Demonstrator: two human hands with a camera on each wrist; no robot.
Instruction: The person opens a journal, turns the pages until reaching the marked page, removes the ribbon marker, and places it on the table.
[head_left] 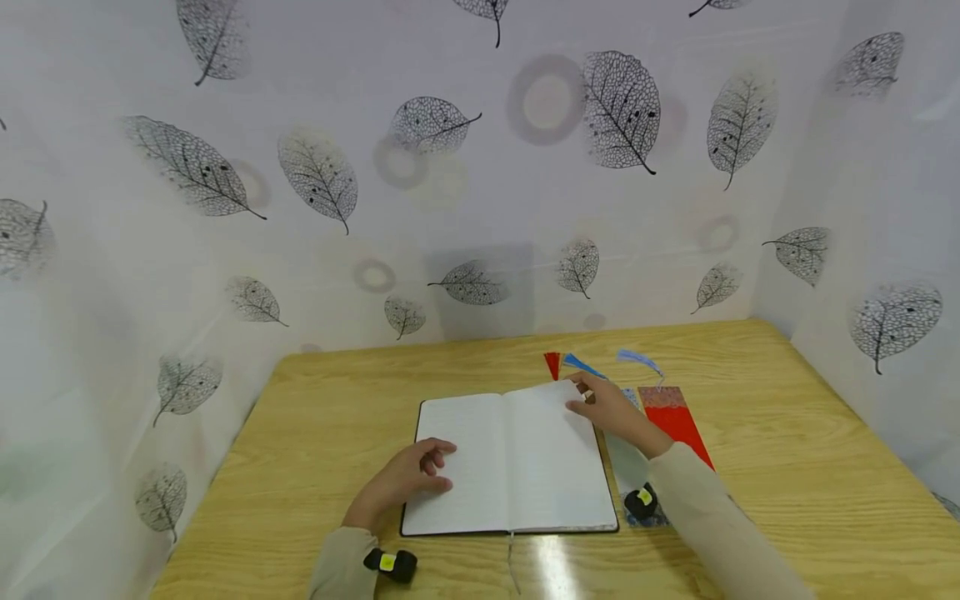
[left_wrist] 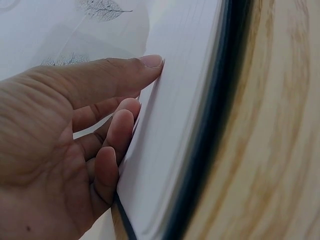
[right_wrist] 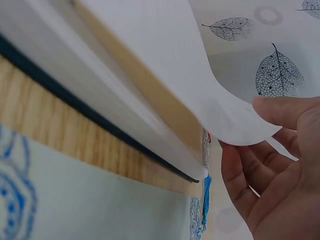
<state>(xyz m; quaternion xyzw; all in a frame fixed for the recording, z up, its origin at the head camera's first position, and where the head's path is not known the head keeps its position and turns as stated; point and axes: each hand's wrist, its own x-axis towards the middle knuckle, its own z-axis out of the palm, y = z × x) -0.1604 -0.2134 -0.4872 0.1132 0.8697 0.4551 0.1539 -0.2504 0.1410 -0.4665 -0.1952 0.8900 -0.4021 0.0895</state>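
Note:
A notebook with blank white pages (head_left: pixel 555 458) and a dark cover lies spread on the wooden table. My right hand (head_left: pixel 611 412) is at its far right corner. There it pinches the corner of a page (right_wrist: pixel 225 115) between thumb and fingers; in the right wrist view that leaf curves up off the thick stack below. My left hand (head_left: pixel 405 479) rests on the left page (head_left: pixel 476 433) near its outer edge. In the left wrist view the thumb (left_wrist: pixel 150 62) and loosely bent fingertips touch the paper, with nothing held.
Right of the notebook lie a red bookmark (head_left: pixel 678 425) with a lilac tassel (head_left: pixel 637 358) and a pale bookmark (head_left: pixel 624 462), partly under my right arm. A red tassel (head_left: pixel 552 364) and a blue tassel (head_left: pixel 583 365) show beyond the notebook. A ribbon (head_left: pixel 512 558) trails toward me.

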